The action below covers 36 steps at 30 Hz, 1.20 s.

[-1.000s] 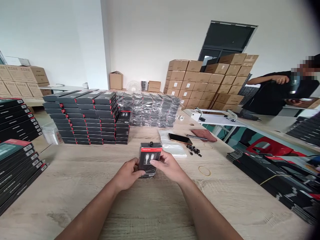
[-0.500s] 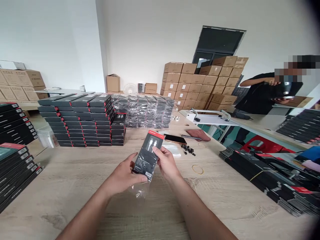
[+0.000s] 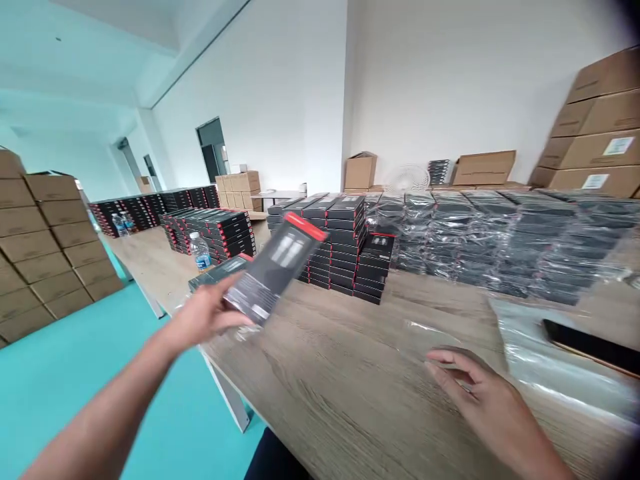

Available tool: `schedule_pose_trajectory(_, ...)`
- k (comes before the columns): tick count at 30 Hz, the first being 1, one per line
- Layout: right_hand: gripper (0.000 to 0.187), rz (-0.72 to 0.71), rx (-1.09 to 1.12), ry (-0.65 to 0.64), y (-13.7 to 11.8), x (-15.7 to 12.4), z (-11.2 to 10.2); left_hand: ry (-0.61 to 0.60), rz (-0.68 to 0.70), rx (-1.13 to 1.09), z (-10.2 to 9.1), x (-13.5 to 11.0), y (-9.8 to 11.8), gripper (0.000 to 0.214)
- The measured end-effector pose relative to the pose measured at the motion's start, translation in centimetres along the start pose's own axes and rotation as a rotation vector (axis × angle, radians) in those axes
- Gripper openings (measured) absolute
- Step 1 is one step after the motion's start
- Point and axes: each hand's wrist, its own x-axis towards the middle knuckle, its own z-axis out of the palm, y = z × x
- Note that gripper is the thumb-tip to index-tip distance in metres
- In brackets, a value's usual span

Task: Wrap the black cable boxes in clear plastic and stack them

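My left hand (image 3: 213,310) is closed around the lower end of a black cable box (image 3: 280,267) with a red top edge and a picture of white connectors. The box is held tilted above the table, blurred by motion, with clear film at its bottom corner. Low over the table at the right is my right hand (image 3: 480,400). Its thumb and fingers pinch the edge of a clear plastic bag (image 3: 417,339). To its right lies a pile of clear bags (image 3: 525,347) with a phone (image 3: 590,343) on top.
Stacked black boxes (image 3: 330,260) stand behind the held box. Film-wrapped stacks (image 3: 460,247) line the back of the wooden table (image 3: 350,373). Further left are a water bottle (image 3: 200,253) and more black boxes (image 3: 225,230). Cartons (image 3: 50,240) rise beyond the table's left edge.
The view has swung left. My left hand has carried the box away to the left, and my right hand has let go of it and now pinches a clear bag.
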Motion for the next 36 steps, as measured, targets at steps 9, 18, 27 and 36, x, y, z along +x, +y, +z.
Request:
schedule_pose_trajectory(9,0.041,-0.173,-0.348,0.090,3.8,0.6,0.5,-0.101,-0.230,0.034,-11.7,2.6,-8.8,0.046)
schedule_pose_trajectory(18,0.031,-0.181,-0.303,0.142,7.0,1.3,0.9,-0.063,-0.242,0.323,-14.0,3.8,-10.6,0.077)
schedule_pose_trajectory(27,0.037,-0.170,-0.326,0.117,6.4,1.1,0.5,-0.213,-0.304,0.601,-8.9,8.5,-7.1,0.108)
schedule_pose_trajectory(36,0.037,-0.162,-0.338,0.115,5.8,0.7,0.1,-0.199,-0.411,0.754,-7.0,10.0,-8.2,0.108)
